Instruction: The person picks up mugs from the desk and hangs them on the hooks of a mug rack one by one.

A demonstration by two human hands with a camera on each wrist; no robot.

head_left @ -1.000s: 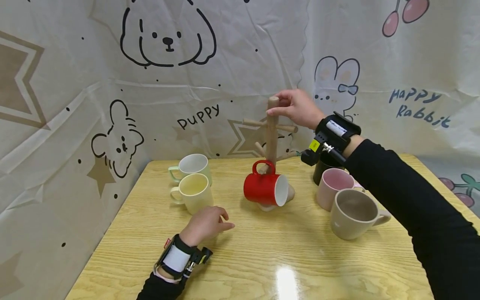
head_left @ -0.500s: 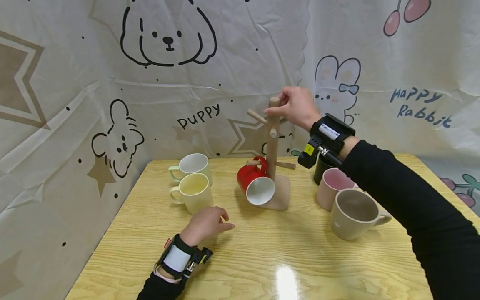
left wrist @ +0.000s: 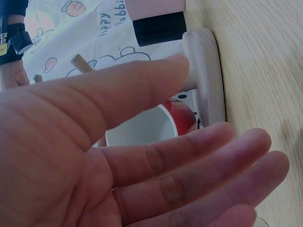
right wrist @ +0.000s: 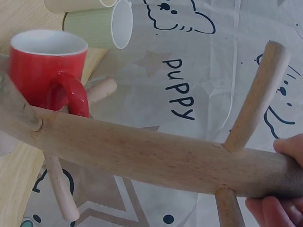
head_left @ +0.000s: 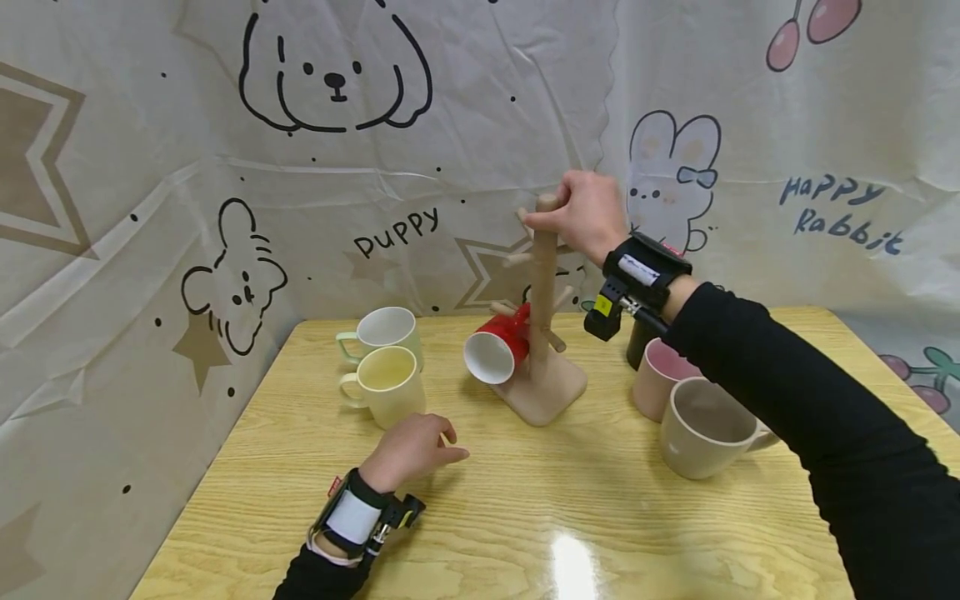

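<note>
Wooden mug rack [head_left: 544, 292] pinched at the top, with a red mug [head_left: 512, 339] on a low peg

Closest to me, a patch of light shines on the wood-grained table [head_left: 517, 508]. Just past it, on the left side, is the person's left hand [head_left: 411, 452], its fingers loosely stretched out and the thumb held apart; I can't tell whether it touches the table. Right behind it stands a yellow mug [head_left: 388, 390], handle pointing left. Over on the right, a taupe mug [head_left: 697, 442] stands upright, its handle turned outward, and a pink mug [head_left: 651, 387] is just behind it, partly covered by the black sleeve [head_left: 795, 417].

Between these groups, the rack's base rests on the table and its post stands up, pegs jutting out at different heights. The red mug hangs by its handle, lying sideways with its white mouth facing the near left. The right hand [head_left: 592, 217] grips the top of the post between thumb and fingers.

Farther back, a pale green mug [head_left: 392, 331] stands behind the yellow one, and a mostly hidden black mug [head_left: 638, 344] behind the pink. Beyond the table hangs a pale cloth [head_left: 480, 142] printed with cartoon animals, stars and the words "puppy" and "Happy Rabbit".
</note>
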